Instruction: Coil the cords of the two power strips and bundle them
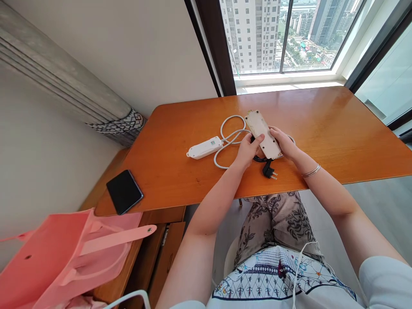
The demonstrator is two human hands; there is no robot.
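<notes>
A cream-white power strip (262, 131) is tilted up off the wooden table, its screwed back towards me. My left hand (249, 149) is closed on its left edge, thumb on the back face. My right hand (283, 140) wraps round the opposite edge. Under the strip's near end lies a coiled black cord with a black plug (268, 170), prongs pointing right. Left of my hands rests a second, narrower white power strip (206, 148) with a small printed code. Its white cable (222, 165) loops across the tabletop towards my left hand. The front of the held strip is hidden.
The orange-brown wooden table (174, 180) reaches to a window (283, 38) at the back. A black-screened device (125, 192) lies near its left corner. Below that, a pink bag (51, 253) stands beside a wooden cabinet (169, 257). A tied grey curtain (119, 116) hangs at left.
</notes>
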